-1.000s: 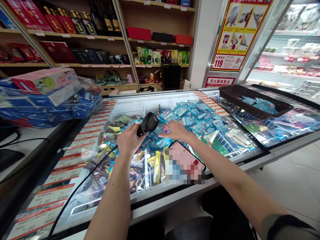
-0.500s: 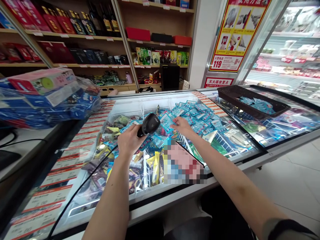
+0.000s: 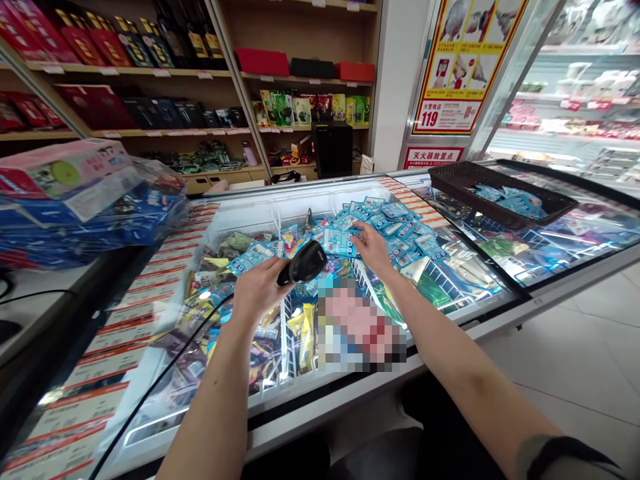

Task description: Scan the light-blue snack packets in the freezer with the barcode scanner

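Observation:
A black corded barcode scanner [image 3: 309, 261] is gripped in my left hand [image 3: 257, 288], its head pointing right over the glass. My right hand [image 3: 373, 250] pinches the edge of a light-blue packet [image 3: 336, 240], just beyond the scanner head. Around and behind it, many similar blue packets [image 3: 400, 230] lie in a loose pile on the freezer's glass top [image 3: 240, 213]. More blue packets [image 3: 255, 257] lie to the left, past the scanner. The scanner's cable [image 3: 165, 373] runs down toward the lower left.
Under the glass are wire baskets with yellow ice-cream packs [image 3: 303, 337]. A brown plastic basket [image 3: 500, 213] holding blue packets stands at the right. Plastic-wrapped boxes [image 3: 65, 180] are stacked at the left. Shelves with goods [image 3: 305, 110] rise behind; a pixelated patch covers the near glass.
My right hand and its blue packet have shifted slightly away from me and to the right. The scanner has dipped a little nearer to me. The whole view has turned slightly.

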`<state>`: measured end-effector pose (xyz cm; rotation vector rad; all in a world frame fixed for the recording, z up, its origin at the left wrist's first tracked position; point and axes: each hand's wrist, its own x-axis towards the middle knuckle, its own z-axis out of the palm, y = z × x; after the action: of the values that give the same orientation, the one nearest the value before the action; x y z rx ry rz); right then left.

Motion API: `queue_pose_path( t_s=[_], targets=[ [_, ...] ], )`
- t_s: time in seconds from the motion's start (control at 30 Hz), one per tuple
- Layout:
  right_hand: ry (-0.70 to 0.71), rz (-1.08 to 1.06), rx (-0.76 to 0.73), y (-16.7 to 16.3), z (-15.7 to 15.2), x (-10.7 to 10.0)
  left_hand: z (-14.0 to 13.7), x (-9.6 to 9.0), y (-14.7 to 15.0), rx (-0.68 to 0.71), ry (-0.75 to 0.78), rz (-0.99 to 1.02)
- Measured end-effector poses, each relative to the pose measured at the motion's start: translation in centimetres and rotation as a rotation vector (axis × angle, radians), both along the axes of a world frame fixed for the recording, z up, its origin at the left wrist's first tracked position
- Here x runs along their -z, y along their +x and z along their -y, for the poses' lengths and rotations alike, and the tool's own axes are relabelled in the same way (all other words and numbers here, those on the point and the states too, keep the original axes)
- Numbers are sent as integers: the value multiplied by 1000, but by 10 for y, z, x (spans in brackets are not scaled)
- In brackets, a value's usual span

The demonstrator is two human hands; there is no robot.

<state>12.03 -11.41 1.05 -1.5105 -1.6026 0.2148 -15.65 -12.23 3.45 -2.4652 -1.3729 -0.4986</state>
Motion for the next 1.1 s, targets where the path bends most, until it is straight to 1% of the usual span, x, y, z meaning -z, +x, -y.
queue_pose_path(
  t_s=[0.13,0.33,0.53,0.7,0.97,1.1],
  targets=[
    [-38,-38,-33,-3,-1,1,0,0,2,19,-26,-34],
    [-20,-60,-38,-3,0,1,1,-1,3,11,-55,-56],
    [-4,-25,-37,-3,0,1,0,0,2,14,-58,-55],
    [-17,-28,-23,-3,1,-1,-2,2,1,30,-35,-51],
    [46,-44,-43,-1,0,2,-2,3,1,35,-21,-50],
    [84,-75,-5,2,-2,1,-2,3,0,39,-29,-56]
  ],
)
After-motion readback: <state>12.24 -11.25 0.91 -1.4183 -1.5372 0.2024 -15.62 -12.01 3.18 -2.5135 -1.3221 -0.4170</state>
